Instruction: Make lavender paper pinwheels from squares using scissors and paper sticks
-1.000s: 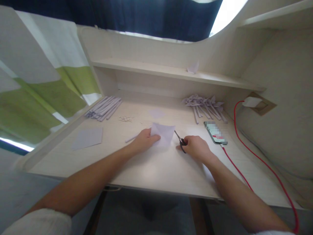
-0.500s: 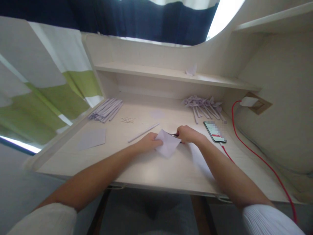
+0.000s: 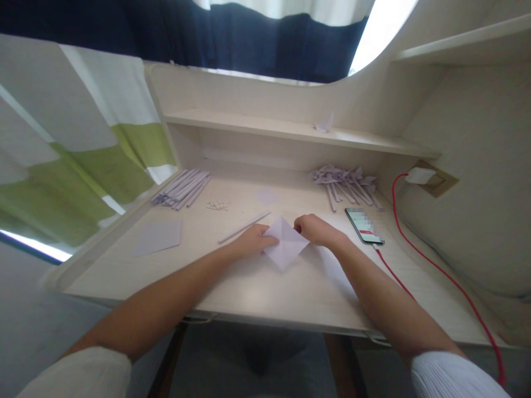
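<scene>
My left hand pinches the left corner of a square white sheet of paper, thumb on top. Crease lines cross the sheet, which is held above the desk with one corner towards me. At its upper right edge, my right hand is closed on a small pair of scissors. Only a dark bit of the scissors shows; the blades are hidden behind the paper. A thin rolled paper stick lies on the desk just beyond my left hand.
Paper sticks are piled at the far left, near small pale bits and flat paper. Paper pinwheels on sticks lie at the back right. A phone with a red cable rests right of my hand.
The dark scissors, seen between paper and right hand before, are now mostly hidden behind the sheet. My right hand has shifted slightly left, and the sheet is turned flatter towards me.
</scene>
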A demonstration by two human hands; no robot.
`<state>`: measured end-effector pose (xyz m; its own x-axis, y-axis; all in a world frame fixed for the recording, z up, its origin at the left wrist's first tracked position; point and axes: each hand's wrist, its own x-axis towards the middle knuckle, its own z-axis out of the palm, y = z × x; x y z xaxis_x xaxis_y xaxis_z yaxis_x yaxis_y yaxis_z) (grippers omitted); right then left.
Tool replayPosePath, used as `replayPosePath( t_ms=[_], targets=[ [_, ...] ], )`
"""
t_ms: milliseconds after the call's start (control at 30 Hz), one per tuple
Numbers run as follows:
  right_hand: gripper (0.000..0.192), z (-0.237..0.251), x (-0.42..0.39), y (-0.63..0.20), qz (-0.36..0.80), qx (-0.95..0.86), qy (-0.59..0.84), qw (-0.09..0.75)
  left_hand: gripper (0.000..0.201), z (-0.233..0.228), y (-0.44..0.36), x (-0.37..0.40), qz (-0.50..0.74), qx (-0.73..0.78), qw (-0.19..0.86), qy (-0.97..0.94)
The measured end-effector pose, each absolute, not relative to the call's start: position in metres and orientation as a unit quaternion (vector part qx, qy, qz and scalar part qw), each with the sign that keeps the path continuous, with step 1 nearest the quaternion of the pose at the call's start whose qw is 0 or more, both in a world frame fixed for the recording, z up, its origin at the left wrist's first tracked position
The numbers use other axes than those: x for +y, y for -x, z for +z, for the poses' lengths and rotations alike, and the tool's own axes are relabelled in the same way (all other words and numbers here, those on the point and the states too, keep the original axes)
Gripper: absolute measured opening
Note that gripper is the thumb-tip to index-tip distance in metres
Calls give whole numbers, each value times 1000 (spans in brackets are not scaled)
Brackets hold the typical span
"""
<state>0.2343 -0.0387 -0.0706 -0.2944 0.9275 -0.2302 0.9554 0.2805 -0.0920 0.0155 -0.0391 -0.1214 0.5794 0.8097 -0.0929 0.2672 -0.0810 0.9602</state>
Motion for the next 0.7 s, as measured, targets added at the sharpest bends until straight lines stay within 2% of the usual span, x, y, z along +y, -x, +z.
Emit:
replayPosePath(
  t_ms=[300,500,600,667,700],
  targets=[
    [20,-61,-38,-217,-44,805,-581,110,20,-132,-12,-30,230,380,566,-694],
    [18,-67,-40,-235,-40,796,-602,48,23,-137,-11,-25,205,384,557,-707],
    [28,-71,-50,-244,-49,792,-607,-50,21,-133,-10,-28,186,400,542,-715],
    [35,-75,-59,-240,-143,770,-566,-257,18,-129,-10,-31,173,400,527,-729],
    [34,-78,-64,-235,-195,759,-530,-323,17,-126,-9,-32,162,398,513,-743]
  ],
)
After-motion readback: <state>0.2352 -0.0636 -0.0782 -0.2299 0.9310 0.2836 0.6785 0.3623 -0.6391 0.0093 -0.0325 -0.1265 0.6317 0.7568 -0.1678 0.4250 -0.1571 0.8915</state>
